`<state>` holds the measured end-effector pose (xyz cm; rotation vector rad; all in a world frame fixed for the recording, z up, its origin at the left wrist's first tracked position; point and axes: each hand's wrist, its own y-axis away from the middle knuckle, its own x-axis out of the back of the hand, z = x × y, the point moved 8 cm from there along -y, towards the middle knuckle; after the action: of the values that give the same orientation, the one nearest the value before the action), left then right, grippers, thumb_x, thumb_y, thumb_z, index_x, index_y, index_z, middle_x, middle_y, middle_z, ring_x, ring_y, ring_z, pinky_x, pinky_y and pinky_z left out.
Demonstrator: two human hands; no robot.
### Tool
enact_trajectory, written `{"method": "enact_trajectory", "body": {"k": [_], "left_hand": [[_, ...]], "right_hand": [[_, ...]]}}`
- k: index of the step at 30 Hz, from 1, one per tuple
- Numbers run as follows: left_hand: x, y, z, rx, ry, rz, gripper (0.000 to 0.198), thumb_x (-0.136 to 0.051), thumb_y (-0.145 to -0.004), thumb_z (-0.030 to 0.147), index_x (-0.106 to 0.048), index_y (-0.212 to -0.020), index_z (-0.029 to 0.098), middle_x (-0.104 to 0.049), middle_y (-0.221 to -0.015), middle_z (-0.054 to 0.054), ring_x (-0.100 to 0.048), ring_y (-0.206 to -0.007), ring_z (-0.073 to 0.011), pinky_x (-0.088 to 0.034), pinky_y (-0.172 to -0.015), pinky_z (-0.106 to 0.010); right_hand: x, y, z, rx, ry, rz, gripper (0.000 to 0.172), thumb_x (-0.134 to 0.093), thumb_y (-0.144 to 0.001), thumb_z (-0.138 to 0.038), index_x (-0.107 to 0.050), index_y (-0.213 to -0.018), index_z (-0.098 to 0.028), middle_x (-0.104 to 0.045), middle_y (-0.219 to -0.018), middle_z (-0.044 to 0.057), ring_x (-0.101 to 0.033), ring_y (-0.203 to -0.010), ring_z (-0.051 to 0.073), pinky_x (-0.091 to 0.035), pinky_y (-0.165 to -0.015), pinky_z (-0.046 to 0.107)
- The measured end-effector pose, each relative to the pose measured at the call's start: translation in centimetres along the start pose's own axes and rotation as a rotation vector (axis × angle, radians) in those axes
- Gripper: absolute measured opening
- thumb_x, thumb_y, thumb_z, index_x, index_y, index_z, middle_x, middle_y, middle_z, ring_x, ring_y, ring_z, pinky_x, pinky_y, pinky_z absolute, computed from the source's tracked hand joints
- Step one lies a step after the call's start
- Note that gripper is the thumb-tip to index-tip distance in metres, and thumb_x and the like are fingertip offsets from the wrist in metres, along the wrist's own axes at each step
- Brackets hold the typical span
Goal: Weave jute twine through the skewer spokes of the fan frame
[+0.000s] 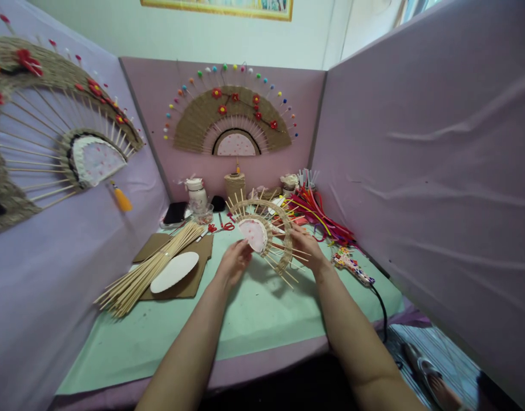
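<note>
Small fan (269, 235) is up off the bench (254, 337), held between my two hands, roughly mid-view. Key relation: its straight base, the flat side of the pink-spotted half-disc (253, 233), faces down-left toward my left hand (237, 262), while the arc of sticks and the outer woven band (287, 225) swing out up and right toward my right hand (306, 249). Long axis runs slantwise, far-left to near-right, so not square to the bench edge. Left grip: narrow, fingertips closed at the half-disc's lower edge. Right grip: holding the outer band and stick ends on the right side; the thumb is partly lost among sticks, so I can't tell how firmly it presses. Left is nearer the base, right nearer the rim; neither hand is free. Stick tips poke past the band, several just beside my right palm. Around it: stick bundle (153, 271) and white oval (176, 273) off to the left on cardboard (201, 268), scissors (228, 226) just beyond the left hand, glue gun (352, 268) to the right, apart from the right hand. I can't make out the fan's underside.
</note>
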<state>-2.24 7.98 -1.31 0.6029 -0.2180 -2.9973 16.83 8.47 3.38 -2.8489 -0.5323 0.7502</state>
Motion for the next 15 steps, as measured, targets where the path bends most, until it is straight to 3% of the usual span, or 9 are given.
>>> {"method": "enact_trajectory", "body": {"k": [2,4,9,15], "left_hand": [[-2.2,0.8,-1.3,0.180,0.189,-0.221,0.023,-0.066,-0.079,0.028,-0.063,-0.097,0.014,-0.068,-0.093,-0.009,-0.064,-0.080,-0.0170,-0.051,-0.077,-0.031],[-3.1,1.5,-1.5,0.231,0.308,-0.298,0.019,-0.064,-0.079,0.021,-0.065,-0.097,0.013,-0.070,-0.093,-0.010,-0.066,-0.078,-0.0171,-0.053,-0.076,-0.031],[-2.6,1.7,-1.5,0.257,0.410,-0.220,0.020,-0.058,-0.081,0.012,-0.065,-0.100,0.011,-0.072,-0.089,-0.010,-0.069,-0.079,-0.0195,-0.054,-0.084,-0.037],[-1.9,1.6,-0.4,0.199,0.429,-0.208,0.022,-0.054,-0.084,0.011,-0.065,-0.104,0.010,-0.074,-0.091,-0.011,-0.070,-0.085,-0.0214,-0.054,-0.090,-0.040]], "right_hand": [[-0.9,0.0,0.6,-0.013,0.020,-0.023,0.042,-0.069,-0.075,-0.041,-0.061,-0.114,-0.026,-0.063,-0.126,0.007,-0.059,-0.114,0.028,-0.054,-0.089,0.044],[-2.0,0.0,1.3,-0.038,0.042,-0.062,0.043,-0.069,-0.075,-0.044,-0.061,-0.113,-0.026,-0.064,-0.124,0.007,-0.060,-0.111,0.028,-0.053,-0.088,0.043],[-3.5,0.2,2.2,-0.058,0.065,-0.138,0.049,-0.071,-0.074,-0.050,-0.062,-0.115,-0.024,-0.065,-0.118,0.008,-0.062,-0.104,0.025,-0.050,-0.090,0.040],[-2.2,0.3,3.1,-0.140,0.040,-0.143,0.059,-0.073,-0.068,-0.058,-0.059,-0.116,-0.025,-0.065,-0.113,0.007,-0.062,-0.096,0.020,-0.050,-0.082,0.034]]}}
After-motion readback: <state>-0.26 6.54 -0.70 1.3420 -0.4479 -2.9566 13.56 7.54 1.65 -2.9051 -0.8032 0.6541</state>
